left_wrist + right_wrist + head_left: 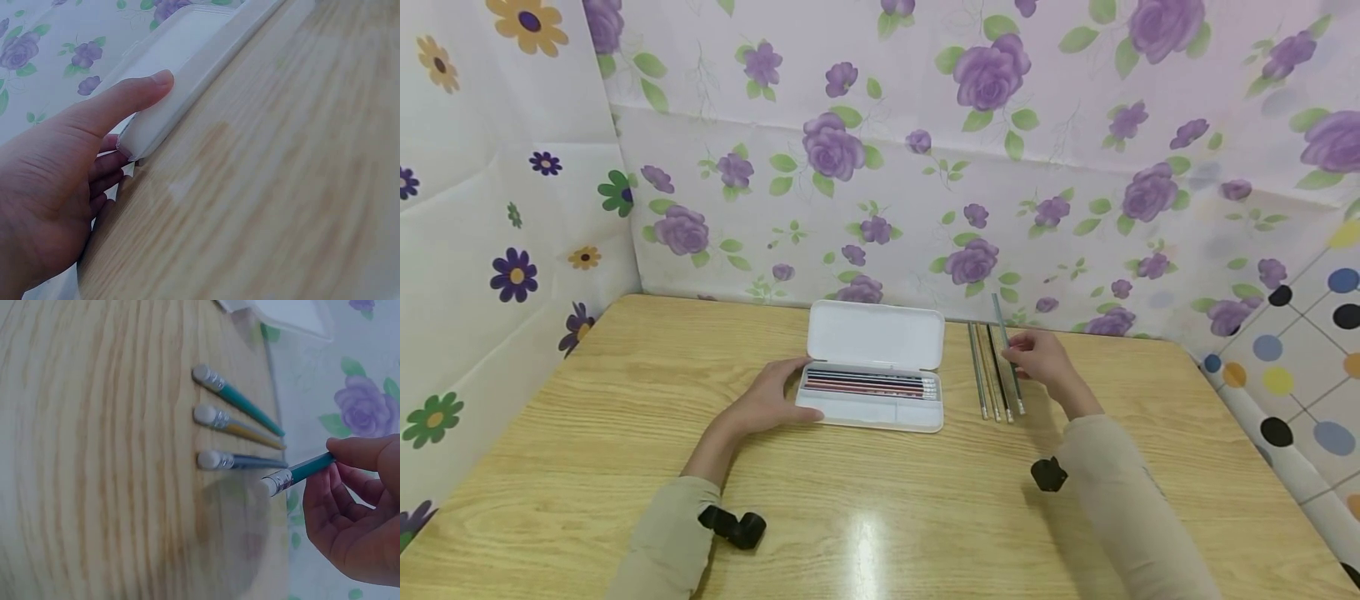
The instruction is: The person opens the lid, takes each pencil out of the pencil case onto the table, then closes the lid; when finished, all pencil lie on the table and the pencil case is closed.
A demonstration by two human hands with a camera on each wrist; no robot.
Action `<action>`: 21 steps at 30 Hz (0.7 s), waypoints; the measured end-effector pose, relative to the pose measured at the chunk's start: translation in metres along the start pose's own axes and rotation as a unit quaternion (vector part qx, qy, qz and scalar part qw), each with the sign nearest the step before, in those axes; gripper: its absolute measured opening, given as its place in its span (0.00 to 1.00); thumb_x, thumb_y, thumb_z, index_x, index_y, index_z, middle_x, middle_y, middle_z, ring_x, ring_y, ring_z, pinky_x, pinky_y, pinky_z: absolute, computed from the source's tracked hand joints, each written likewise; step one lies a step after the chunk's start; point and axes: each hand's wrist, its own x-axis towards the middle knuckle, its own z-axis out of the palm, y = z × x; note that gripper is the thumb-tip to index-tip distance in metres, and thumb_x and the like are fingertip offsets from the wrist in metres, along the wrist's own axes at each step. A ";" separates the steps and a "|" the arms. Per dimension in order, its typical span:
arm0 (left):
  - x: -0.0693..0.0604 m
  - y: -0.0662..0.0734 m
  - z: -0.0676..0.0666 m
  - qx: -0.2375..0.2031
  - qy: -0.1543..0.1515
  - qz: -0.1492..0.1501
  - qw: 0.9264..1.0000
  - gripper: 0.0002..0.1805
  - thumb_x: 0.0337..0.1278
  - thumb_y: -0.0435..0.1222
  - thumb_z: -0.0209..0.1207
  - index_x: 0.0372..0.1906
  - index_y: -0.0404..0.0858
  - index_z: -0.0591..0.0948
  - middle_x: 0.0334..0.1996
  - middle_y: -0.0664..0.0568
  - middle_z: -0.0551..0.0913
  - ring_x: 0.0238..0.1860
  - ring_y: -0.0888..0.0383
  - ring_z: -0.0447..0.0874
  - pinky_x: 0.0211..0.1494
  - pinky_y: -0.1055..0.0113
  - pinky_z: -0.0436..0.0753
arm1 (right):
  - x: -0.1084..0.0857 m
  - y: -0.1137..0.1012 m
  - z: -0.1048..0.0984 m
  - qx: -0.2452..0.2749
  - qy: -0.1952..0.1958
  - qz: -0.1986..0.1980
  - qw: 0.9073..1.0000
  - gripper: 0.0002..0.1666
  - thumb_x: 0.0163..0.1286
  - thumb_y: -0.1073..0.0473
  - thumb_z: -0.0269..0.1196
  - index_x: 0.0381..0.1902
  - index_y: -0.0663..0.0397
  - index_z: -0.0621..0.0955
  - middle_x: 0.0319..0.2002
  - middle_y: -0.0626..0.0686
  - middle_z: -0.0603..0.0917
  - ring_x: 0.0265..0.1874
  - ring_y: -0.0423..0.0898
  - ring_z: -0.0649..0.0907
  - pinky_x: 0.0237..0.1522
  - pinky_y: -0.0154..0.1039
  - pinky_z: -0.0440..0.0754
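Green pencil [312, 468], clamped between thumb and fingers of the right hand [1037, 358]! Just left of them, three more pencils [988, 375] lie on the tabletop [820, 500]; farther left, the left hand [767, 398] grips the open white case [850, 412], pencils inside.

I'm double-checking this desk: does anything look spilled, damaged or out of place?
Nothing stands out. The white case lies open with its pencils lined up, and three loose pencils lie side by side. A green pencil pokes past their far ends, but the right hand is pinching it.
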 end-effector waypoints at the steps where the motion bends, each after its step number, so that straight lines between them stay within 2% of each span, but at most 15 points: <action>1: 0.000 0.000 0.000 0.000 0.000 -0.001 1.000 0.52 0.41 0.49 0.74 0.71 0.35 0.63 0.69 0.37 0.60 0.70 0.38 0.51 0.68 0.39 0.54 | 0.000 0.002 -0.001 -0.003 -0.001 0.005 1.000 0.23 0.72 0.63 0.56 0.58 0.77 0.70 0.51 0.68 0.75 0.42 0.56 0.81 0.46 0.46 0.82; 7: -0.001 0.002 -0.001 0.000 -0.002 0.000 1.000 0.52 0.42 0.48 0.74 0.71 0.34 0.63 0.69 0.37 0.60 0.70 0.38 0.51 0.68 0.39 0.54 | -0.001 0.015 -0.001 -0.014 0.001 0.023 1.000 0.22 0.72 0.64 0.56 0.57 0.77 0.72 0.51 0.70 0.76 0.40 0.52 0.81 0.45 0.45 0.83; 15: -0.001 0.002 0.000 -0.001 0.002 0.005 1.000 0.51 0.41 0.48 0.75 0.71 0.34 0.64 0.68 0.37 0.61 0.69 0.38 0.53 0.68 0.40 0.54 | -0.001 0.028 0.004 -0.048 0.012 0.017 0.999 0.19 0.71 0.64 0.57 0.53 0.77 0.75 0.47 0.68 0.79 0.36 0.50 0.81 0.39 0.42 0.83; 21: -0.001 0.001 -0.001 -0.004 0.002 0.008 1.000 0.51 0.40 0.48 0.75 0.70 0.35 0.65 0.68 0.38 0.62 0.69 0.39 0.53 0.68 0.40 0.54 | 0.001 0.033 0.008 -0.050 0.021 0.030 0.998 0.20 0.71 0.63 0.58 0.54 0.76 0.75 0.49 0.68 0.78 0.38 0.51 0.81 0.38 0.41 0.83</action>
